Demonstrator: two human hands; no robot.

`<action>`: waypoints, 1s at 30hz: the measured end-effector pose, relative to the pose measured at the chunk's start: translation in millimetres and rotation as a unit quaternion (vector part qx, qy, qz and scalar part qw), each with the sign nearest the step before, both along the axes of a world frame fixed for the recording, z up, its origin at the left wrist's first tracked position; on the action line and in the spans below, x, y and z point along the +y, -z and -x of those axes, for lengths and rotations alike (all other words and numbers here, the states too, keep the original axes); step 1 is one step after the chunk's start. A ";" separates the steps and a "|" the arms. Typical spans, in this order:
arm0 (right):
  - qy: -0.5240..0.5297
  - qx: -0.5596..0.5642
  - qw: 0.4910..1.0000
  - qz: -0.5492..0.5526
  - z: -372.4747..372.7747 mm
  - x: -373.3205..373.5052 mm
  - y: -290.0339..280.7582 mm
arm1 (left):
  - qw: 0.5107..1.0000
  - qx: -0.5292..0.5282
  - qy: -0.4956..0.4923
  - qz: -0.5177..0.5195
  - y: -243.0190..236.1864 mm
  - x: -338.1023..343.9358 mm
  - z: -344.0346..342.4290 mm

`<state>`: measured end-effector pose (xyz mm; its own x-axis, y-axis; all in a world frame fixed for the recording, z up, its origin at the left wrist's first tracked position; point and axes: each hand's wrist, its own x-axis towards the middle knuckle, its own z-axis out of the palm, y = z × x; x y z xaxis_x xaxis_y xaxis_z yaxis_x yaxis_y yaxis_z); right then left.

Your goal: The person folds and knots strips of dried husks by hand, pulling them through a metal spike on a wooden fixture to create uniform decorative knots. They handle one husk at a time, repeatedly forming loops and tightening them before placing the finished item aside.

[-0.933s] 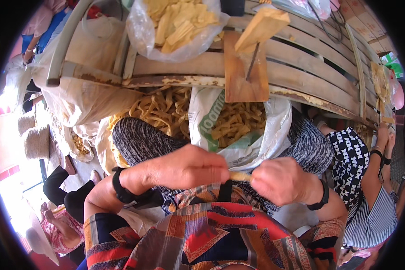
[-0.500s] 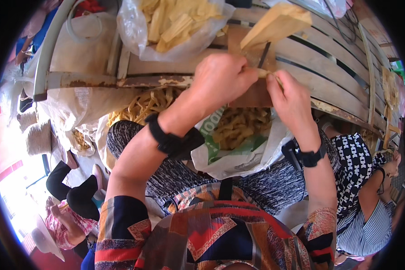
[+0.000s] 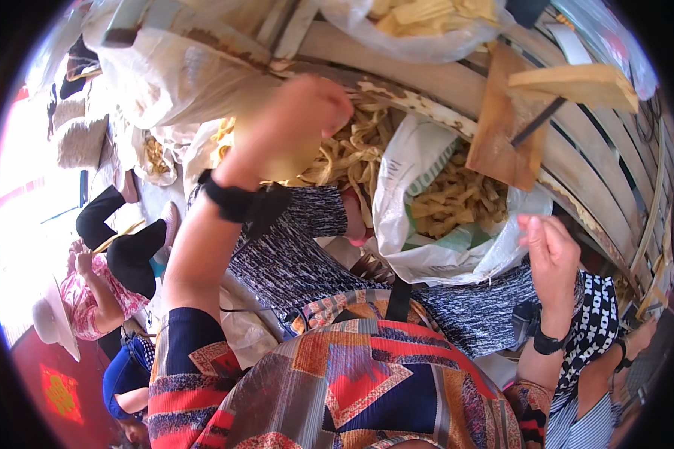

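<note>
The left hand (image 3: pixel 299 123) is seen clenched, raised over a heap of pale dried strips (image 3: pixel 352 153); whether anything is held cannot be told. The right hand (image 3: pixel 550 251) is held released beside a white sack (image 3: pixel 427 251) filled with strips, under a slatted wooden worktop (image 3: pixel 577 157).

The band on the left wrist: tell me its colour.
Black. The band wraps the raised left wrist, plain in the head view, with the left hand over pale dried strips.
</note>
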<state>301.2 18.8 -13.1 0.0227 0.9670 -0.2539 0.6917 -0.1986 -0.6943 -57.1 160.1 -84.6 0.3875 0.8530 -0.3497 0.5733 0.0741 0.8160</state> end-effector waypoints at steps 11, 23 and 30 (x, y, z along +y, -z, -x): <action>-0.071 0.000 0.997 0.038 19.2 -3.2 4.4 | 0.901 0.415 0.073 0.105 146.8 -10.3 -54.8; -0.211 0.184 0.923 -0.264 94.7 37.7 -27.5 | 0.898 -0.397 -0.100 0.162 -117.9 -57.1 5.1; -0.251 0.508 0.821 0.065 158.7 8.1 -63.0 | 0.847 -0.517 -0.022 -0.118 -218.3 -78.0 -9.7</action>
<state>142.5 26.9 49.9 -0.6575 0.7534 0.0038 -0.2152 -0.1830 -0.9593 -47.4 82.1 133.7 0.3492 0.8731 0.3403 -0.4573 -0.1582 0.8751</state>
